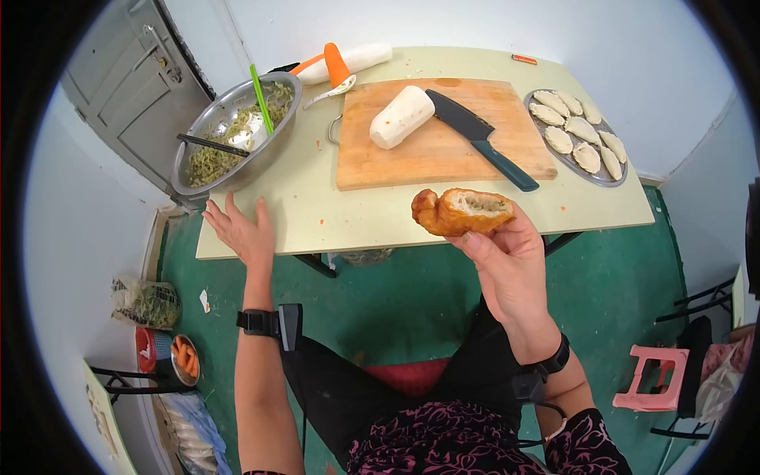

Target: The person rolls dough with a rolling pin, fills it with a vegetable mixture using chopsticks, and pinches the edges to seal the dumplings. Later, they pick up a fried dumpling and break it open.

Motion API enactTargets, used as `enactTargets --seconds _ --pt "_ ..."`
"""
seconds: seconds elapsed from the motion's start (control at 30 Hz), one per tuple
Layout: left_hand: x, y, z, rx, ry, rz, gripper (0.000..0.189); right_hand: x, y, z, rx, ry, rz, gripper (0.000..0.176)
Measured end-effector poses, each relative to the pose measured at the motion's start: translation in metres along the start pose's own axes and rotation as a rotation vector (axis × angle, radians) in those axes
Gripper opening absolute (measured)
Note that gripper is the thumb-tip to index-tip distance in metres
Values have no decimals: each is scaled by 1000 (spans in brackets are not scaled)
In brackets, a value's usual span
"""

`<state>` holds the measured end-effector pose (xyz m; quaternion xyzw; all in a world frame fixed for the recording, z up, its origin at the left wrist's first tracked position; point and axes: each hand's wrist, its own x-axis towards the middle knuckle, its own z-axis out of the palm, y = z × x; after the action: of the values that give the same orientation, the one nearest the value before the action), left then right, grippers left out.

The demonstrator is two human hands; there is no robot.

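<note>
Held up over the table's near edge is a golden-brown fried dumpling, bitten open so that its pale, greenish filling shows. My right hand pinches it between thumb and fingers. My left hand lies with fingers spread at the table's left front edge, just below a large metal bowl. Shredded green filling, black chopsticks and bright green chopsticks are in that bowl. Beyond the dumpling, a peeled white radish and a knife with a dark blade rest on a wooden cutting board.
A metal tray of uncooked dumplings sits at the right. Behind the board are a white spoon, a carrot and another white radish. A pink stool stands at the right; a bowl of carrots is on the left.
</note>
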<state>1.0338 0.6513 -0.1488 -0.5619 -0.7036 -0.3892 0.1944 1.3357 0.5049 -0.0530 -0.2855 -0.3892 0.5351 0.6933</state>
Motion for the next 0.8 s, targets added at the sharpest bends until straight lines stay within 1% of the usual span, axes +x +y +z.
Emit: enactTargets --seconds 0.13,0.23,0.33,0.47,0.57,0.67,0.73,0.8 --pt "1 -3 3 -1 12 12 56 2 4 -1 -6 14 -10 34" --pt "1 -5 5 1 21 21 55 9 10 -4 -10 41 38 30" --pt "1 -5 3 -22 33 28 52 22 21 -12 108 46 162 26" --pt "2 -3 1 -72 59 44 48 30 28 -19 143 18 191 24" --pt "4 3 -7 -85 104 108 45 30 29 -18 122 22 223 25" --pt "0 31 -26 -234 134 218 42 30 30 -14 128 24 239 26" --pt "-9 69 -51 -577 -121 159 41 30 34 -13 133 9 226 27" --pt "-20 94 -61 -1092 -601 -64 44 32 39 -12 126 -7 220 28"
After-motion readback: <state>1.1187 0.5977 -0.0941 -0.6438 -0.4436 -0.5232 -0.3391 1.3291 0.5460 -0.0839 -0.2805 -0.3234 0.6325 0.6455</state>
